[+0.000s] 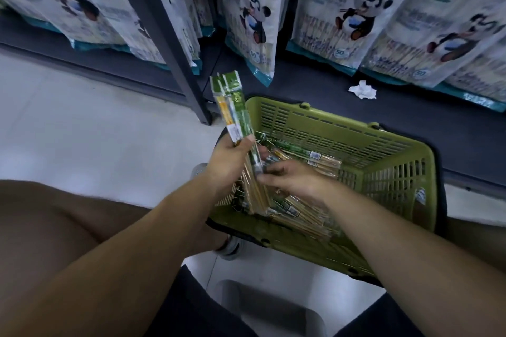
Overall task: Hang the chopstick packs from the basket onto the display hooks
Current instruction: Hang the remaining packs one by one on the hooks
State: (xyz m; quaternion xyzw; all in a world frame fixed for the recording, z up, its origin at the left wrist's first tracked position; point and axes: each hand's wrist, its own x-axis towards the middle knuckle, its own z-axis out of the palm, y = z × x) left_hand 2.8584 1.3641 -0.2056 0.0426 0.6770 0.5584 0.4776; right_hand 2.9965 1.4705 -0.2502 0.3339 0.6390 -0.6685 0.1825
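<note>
Panda-printed bags (347, 8) are hanging at twelve o'clock. The green basket (397, 172) (slotted walls) is sitting at three o'clock, holding loose chopstick packs (309, 157). The left hand (228, 164) is gripping a chopstick-pack bundle (232, 109) upright; the right hand (297, 179) is pinching its lower end.

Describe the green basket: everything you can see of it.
The basket is olive-green plastic, rectangular, with slotted walls and a thick rolled rim. It sits on the pale floor against the dark base of the shelves, tilted slightly in view. A small sticker shows on its right wall. Inside lie many chopstick packs, loosely piled. The right hand reaches into it among the packs; the left hand holds a few packs upright over its left edge. A shoe shows by its near left corner.
</note>
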